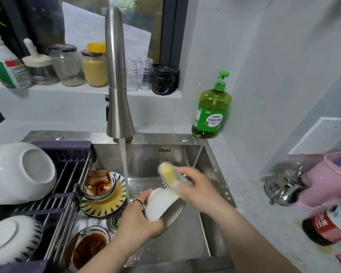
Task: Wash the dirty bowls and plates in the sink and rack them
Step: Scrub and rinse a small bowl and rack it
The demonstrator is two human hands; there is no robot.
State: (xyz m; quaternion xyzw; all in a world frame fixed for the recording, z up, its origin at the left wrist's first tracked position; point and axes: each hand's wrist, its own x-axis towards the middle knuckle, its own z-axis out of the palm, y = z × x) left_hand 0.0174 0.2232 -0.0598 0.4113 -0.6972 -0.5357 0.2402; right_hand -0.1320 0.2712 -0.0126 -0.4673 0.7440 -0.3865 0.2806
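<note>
Sauce-smeared dish point(89, 247) sits nearest in the sink point(185, 158). Left hand point(138, 219) grips a white bowl point(159, 203) tilted over the basin. Right hand point(195, 186) is curled round a blurry yellow sponge point(168, 172) just above it. Further back there's a dirty bowl point(98, 186) on striped plates point(104, 205) beside the rack point(67, 174), tap point(117, 75) running, soap bottle point(212, 109) beyond.

Window ledge point(87, 91): glass jar with yellow grains point(95, 68), empty glass jar with black lid point(66, 65) left of it, crumpled black plastic bag point(164, 78) at right end. Green detergent pump bottle point(212, 109) in corner of counter point(264, 213). At right, steel kettle point(283, 187) just beside pink container point(323, 186), with red-label bottle point(327, 223) nearer to camera.
</note>
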